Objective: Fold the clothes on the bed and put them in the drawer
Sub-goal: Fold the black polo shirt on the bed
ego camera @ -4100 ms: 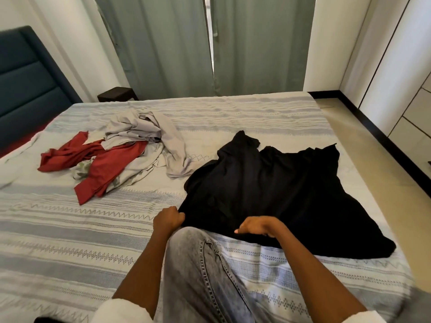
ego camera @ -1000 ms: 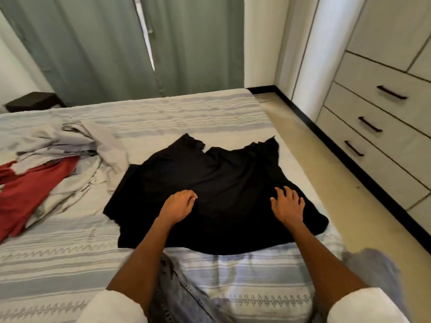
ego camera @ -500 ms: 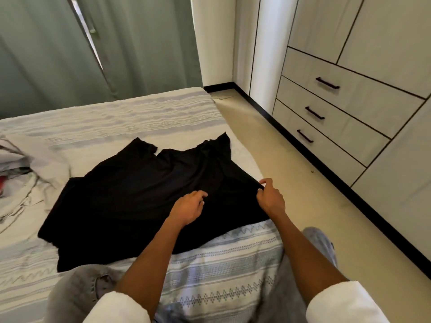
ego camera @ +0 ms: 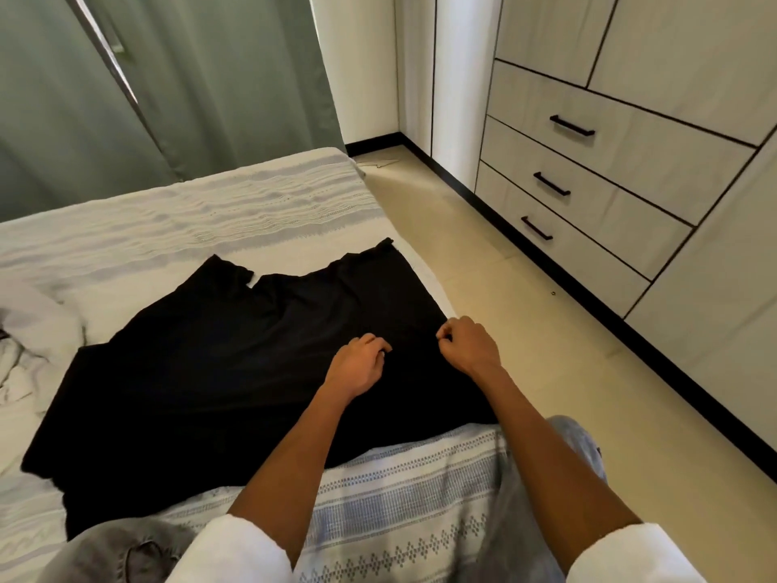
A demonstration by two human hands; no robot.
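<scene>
A black garment (ego camera: pixel 218 363) lies spread flat on the striped bed (ego camera: pixel 235 212), its right side reaching the mattress edge. My left hand (ego camera: pixel 357 363) rests on the cloth near its right part, fingers curled and pinching the fabric. My right hand (ego camera: pixel 466 345) is closed on the garment's right edge at the side of the bed. Three drawers (ego camera: pixel 588 195) with black handles sit shut in the wardrobe to the right.
A pale grey pile of clothes (ego camera: pixel 29 338) lies at the bed's left edge of view. Green curtains (ego camera: pixel 189 86) hang behind the bed. A beige floor strip (ego camera: pixel 525 321) runs between bed and wardrobe. My knee in grey jeans (ego camera: pixel 113 553) rests on the bed.
My view has swung right, so the red and grey clothes have left the frame. Both hands moved from the garment's near hem to its right side and closed on the cloth.
</scene>
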